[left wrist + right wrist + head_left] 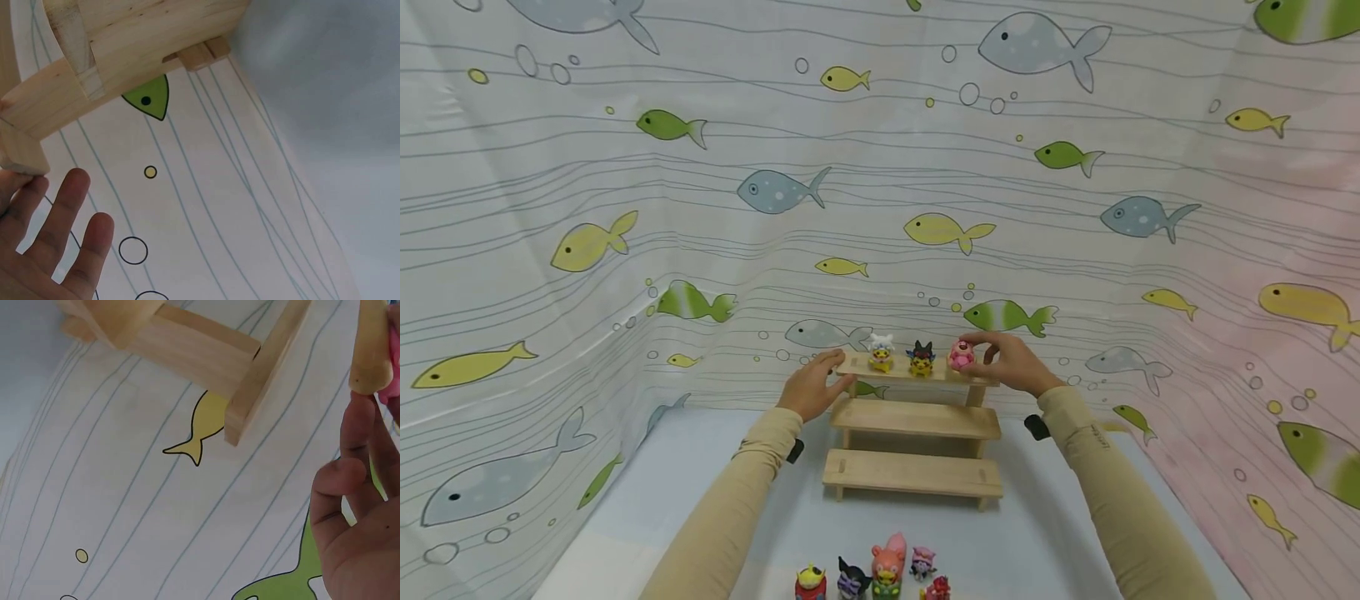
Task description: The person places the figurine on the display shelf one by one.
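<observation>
A three-step wooden display shelf stands before me. My left hand holds the left end of its top board, thumb toward the front; in the left wrist view the other fingertips extend beside the board's end. At the right end of that board, my right hand pinches a pink figurine between thumb and fingers. The right wrist view shows a finger against the board's end and a bit of pink figurine. A white-hatted yellow figurine and a dark-hooded yellow figurine stand left of it.
Nearest me on the white table are several figurines, among them a large pink one, a black-and-purple one and a red one. A fish-patterned sheet rises behind the shelf and along both sides.
</observation>
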Motion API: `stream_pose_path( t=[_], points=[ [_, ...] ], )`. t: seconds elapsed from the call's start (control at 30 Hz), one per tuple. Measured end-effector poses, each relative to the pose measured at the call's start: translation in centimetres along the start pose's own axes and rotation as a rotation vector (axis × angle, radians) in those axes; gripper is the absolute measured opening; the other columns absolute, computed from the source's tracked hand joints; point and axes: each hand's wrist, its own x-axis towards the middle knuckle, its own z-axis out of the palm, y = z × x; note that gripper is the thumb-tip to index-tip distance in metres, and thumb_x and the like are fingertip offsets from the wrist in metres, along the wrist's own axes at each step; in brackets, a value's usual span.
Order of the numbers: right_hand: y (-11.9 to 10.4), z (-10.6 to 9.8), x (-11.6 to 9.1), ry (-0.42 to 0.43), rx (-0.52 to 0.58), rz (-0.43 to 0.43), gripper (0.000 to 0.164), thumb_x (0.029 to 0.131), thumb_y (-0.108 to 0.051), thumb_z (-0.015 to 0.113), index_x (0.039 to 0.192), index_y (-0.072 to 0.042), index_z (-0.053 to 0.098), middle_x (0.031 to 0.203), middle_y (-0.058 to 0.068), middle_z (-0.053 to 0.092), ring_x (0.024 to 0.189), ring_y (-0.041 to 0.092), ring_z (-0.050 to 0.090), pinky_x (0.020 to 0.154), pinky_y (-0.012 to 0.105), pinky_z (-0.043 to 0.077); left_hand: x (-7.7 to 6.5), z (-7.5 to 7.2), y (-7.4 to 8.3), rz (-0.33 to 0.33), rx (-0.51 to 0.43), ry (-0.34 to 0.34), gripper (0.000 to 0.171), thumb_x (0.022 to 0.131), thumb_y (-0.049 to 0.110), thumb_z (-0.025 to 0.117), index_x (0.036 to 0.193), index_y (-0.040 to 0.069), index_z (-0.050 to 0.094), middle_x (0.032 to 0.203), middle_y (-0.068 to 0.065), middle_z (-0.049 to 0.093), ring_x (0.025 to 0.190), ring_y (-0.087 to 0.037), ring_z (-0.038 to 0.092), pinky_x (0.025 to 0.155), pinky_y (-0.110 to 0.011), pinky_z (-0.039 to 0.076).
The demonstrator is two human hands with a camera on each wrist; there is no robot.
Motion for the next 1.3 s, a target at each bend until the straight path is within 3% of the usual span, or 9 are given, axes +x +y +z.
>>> stream_pose_path(
  t=[0.23,0.4,0.7,0.93,1.07,1.3],
  points=[
    [0.6,0.0,1.6,-0.065,0.042,0.091,0.064,0.08,-0.044,0.086,0.136,-0.02,0.066,0.131,0.006,0.065,0.097,0.024,0.06,0.078,0.037,0.052,0.0,0.1,0.0,0.001,0.004,-0.002,0.058,0.1,0.042,0.065,0.144,0.004,0.057,0.151,-0.01,0.052,0.112,-0.029,0.067,0.086,-0.048,0.057],
    [1.2,0.5,2.1,-0.105,0.07,0.082,0.06,0.083,-0.036,0.086,0.136,-0.016,0.066,0.131,0.009,0.065,0.099,0.025,0.059,0.084,0.036,0.051,-0.1,0.1,-0.1,-0.004,-0.007,-0.003,0.057,0.1,0.04,0.065,0.143,0.003,0.057,0.151,-0.011,0.051,0.112,-0.03,0.067,0.086,-0.048,0.057],
    [1.8,1.1,1.5,-0.184,0.097,0.105,0.059,0.09,-0.031,0.079,0.141,-0.009,0.06,0.135,0.015,0.062,0.094,0.025,0.066,0.077,0.035,0.057,0.1,0.5,-0.4,-0.008,-0.003,-0.001,0.057,0.102,0.043,0.062,0.144,0.005,0.057,0.151,-0.009,0.051,0.118,-0.031,0.064,0.092,-0.05,0.055],
    [2.2,1.4,1.2,-0.162,0.113,0.093,0.061,0.093,-0.034,0.076,0.144,-0.009,0.057,0.137,0.017,0.061,0.099,0.027,0.065,0.084,0.04,0.056,0.0,0.4,-0.5,-0.005,-0.003,0.004,0.058,0.102,0.044,0.061,0.144,0.004,0.057,0.151,-0.009,0.051,0.114,-0.029,0.066,0.089,-0.048,0.056],
    [2.6,1.7,1.0,-0.137,0.131,0.135,0.068,0.091,-0.04,0.077,0.149,-0.013,0.053,0.14,0.013,0.059,0.104,0.027,0.062,0.086,0.04,0.054,0.0,0.5,-0.6,-0.002,-0.001,-0.002,0.059,0.102,0.045,0.06,0.144,0.005,0.056,0.152,-0.009,0.051,0.113,-0.028,0.066,0.088,-0.047,0.057],
    [2.1,1.4,0.2,-0.009,0.14,0.141,0.072,0.089,-0.042,0.078,0.15,-0.015,0.051,0.14,0.011,0.059,0.107,0.028,0.057,0.085,0.04,0.049,0.1,0.7,-0.9,0.008,-0.006,0.012,0.06,0.101,0.047,0.061,0.144,0.005,0.056,0.151,-0.009,0.051,0.11,-0.026,0.067,0.085,-0.046,0.058]
  ],
)
